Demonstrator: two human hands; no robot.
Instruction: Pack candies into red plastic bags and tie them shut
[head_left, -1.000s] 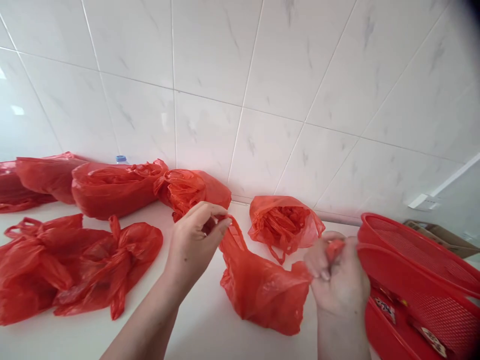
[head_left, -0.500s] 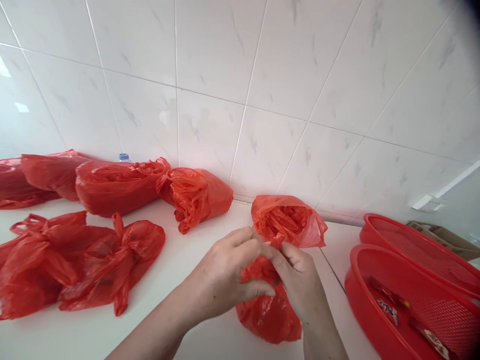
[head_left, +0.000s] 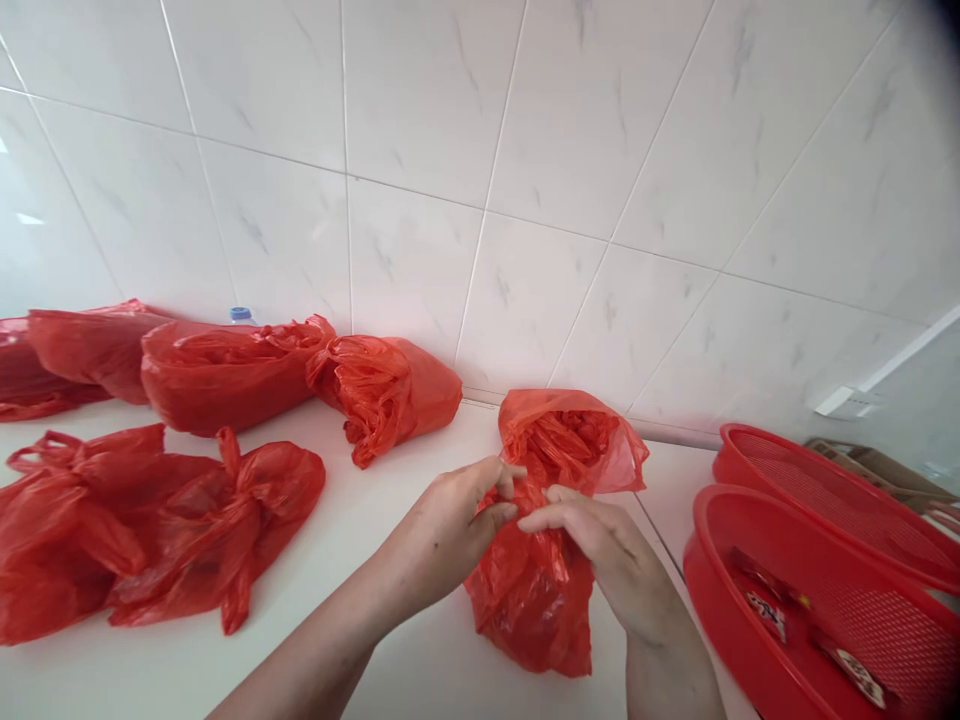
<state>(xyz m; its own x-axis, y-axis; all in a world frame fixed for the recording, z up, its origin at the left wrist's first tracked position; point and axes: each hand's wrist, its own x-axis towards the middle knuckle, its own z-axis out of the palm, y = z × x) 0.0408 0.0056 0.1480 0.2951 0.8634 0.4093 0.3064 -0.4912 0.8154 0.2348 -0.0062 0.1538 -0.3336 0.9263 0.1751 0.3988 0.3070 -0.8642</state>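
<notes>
Red bag (contents indistinct), partly behind left hand and right hand.

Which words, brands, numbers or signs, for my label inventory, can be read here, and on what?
None can be read.
Upper packet in the front red basket: pale marking, too small and blurred to read.
Lower packet there: likewise unreadable.
Handled red bag: no print visible.

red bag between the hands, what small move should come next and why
Perhaps draw the top of the red bag tighter: the left hand and right hand are both at it, close together, and it looks only loosely bunched between them.
</notes>
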